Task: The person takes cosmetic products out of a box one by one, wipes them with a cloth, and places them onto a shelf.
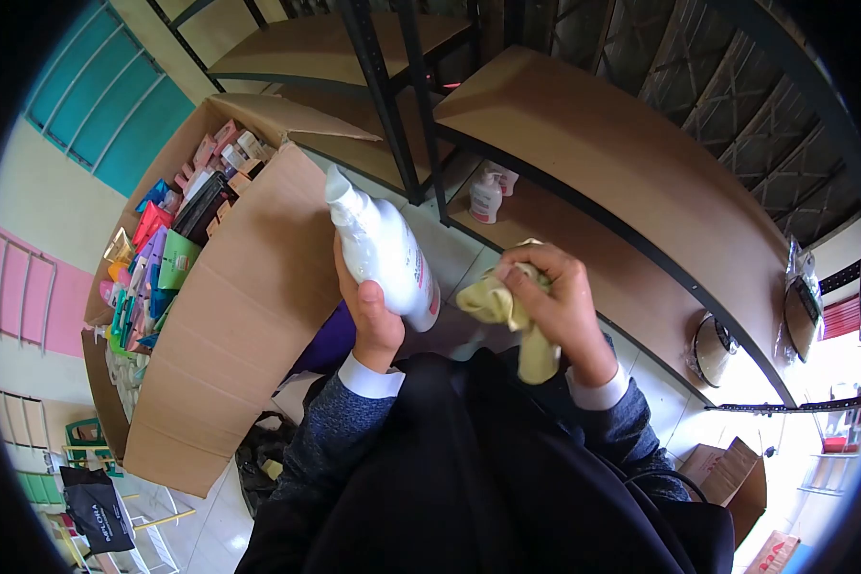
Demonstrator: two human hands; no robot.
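A white pump bottle [385, 251] with a printed label is tilted in front of me, its pump head pointing up and to the left. My left hand [371, 316] is wrapped around its side, the thumb lying across the front. To the right of the bottle, my right hand [557, 292] grips a pale yellow cloth [538, 325], bunched at the top and hanging down below the fingers. A gap separates the cloth from the bottle. The far side of the bottle and the fingers behind it are hidden.
At left stands a large open cardboard box [225, 325] packed with colourful boxes and tubes. Brown shelves on black frames [584, 143] run along the back and right. White pump bottles [488, 194] stand on the lower shelf. A black plastic bag [261, 469] lies on the floor.
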